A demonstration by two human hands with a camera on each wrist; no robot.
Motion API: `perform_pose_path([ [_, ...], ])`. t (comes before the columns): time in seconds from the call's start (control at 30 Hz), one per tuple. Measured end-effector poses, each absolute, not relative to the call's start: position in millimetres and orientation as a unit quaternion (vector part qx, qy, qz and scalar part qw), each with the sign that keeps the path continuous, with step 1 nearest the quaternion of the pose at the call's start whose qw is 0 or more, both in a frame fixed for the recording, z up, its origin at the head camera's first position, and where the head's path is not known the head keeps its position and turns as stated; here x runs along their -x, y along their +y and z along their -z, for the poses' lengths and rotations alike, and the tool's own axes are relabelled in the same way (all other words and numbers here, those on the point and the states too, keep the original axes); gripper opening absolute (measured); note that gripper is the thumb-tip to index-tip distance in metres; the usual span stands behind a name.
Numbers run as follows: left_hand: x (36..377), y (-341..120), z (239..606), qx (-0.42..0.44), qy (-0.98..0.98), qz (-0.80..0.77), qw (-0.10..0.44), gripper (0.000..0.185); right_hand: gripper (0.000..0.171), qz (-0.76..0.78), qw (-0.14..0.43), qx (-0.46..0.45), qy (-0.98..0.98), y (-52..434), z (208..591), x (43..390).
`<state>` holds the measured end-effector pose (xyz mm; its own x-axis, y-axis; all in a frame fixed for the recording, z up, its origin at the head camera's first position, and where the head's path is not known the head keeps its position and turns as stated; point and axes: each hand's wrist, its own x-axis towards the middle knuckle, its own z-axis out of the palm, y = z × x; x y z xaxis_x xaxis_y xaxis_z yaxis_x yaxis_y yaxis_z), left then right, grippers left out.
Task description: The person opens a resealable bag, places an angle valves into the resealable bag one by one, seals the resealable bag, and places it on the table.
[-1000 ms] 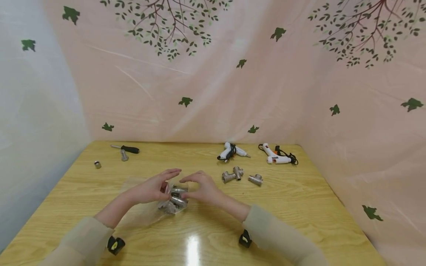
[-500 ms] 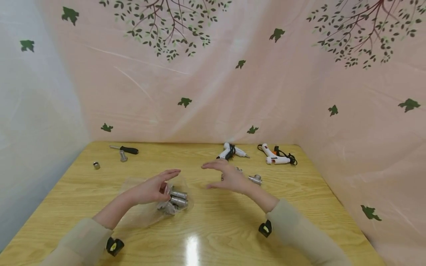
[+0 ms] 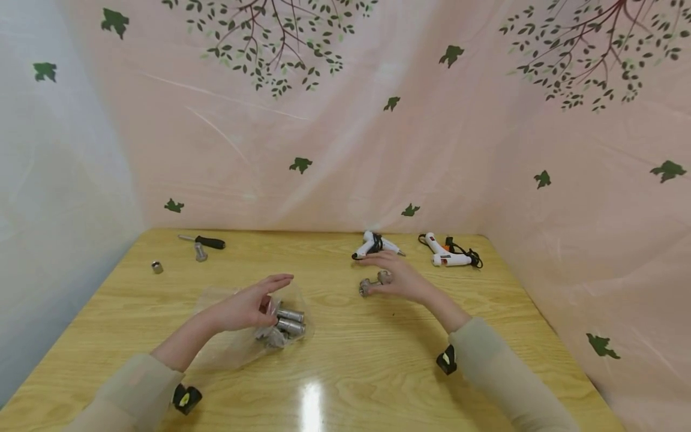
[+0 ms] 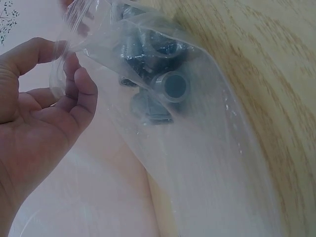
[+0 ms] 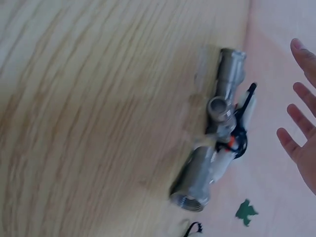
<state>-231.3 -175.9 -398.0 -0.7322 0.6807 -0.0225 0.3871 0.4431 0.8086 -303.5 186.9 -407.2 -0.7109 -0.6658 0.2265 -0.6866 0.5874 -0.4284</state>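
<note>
bag: clear plastic bag [image 3: 245, 336] lying on the tabletop [image 3: 335, 384] under the left hand, mouth lifted off the wood; rest of the film trailing back toward the left sleeve
bag contents: metal pipe fittings [image 3: 287, 324] sitting bunched just beyond the left fingertips, inside the bag; dark and blurred through the film in the left wrist view [image 4: 158, 84]
left hand: left hand [image 3: 245, 306] pinching the bag's rim between thumb and curled fingers [image 4: 81, 91], holding the mouth open; palm facing right
tee fittings: metal tee fittings [image 3: 372, 283] lying on bare wood right under the right hand, partly covered by it in the head view; right wrist view showing them [image 5: 217, 133] in a rough line, threaded open end facing the camera, fingers not closed on them
right hand: right hand [image 3: 396, 277] hovering over the tees, fingers spread and straight [image 5: 296, 143], gripping nothing; contact with the metal: cannot tell
spacing: the two hands sitting well apart, bag to the left of the right hand
glue guns: two white glue guns [image 3: 376, 245] [image 3: 450, 255] with black cords lying just beyond the right hand, near the backdrop
far left: black-handled screwdriver [image 3: 204, 242] and a small metal piece [image 3: 201, 253] lying well beyond the left hand; a small metal nut [image 3: 157, 267] further left, apart from both
backdrop: pink leaf-print sheet [image 3: 345, 120] hanging behind the tabletop
</note>
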Motion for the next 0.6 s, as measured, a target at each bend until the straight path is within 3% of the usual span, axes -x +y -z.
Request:
perform_pose_path([
  [0.3, 230.7, -177.8, 398.7, -0.317, 0.830, -0.423, 0.179, 0.080, 0.054, -0.217, 0.021, -0.432, -0.875, 201.4, 426.9, 325.3],
  [0.6, 231.0, -178.1, 398.4, -0.322, 0.829, -0.422, 0.176, 0.080, 0.037, -0.211, -0.047, -0.404, -0.889, 205.8, 437.1, 335.5],
])
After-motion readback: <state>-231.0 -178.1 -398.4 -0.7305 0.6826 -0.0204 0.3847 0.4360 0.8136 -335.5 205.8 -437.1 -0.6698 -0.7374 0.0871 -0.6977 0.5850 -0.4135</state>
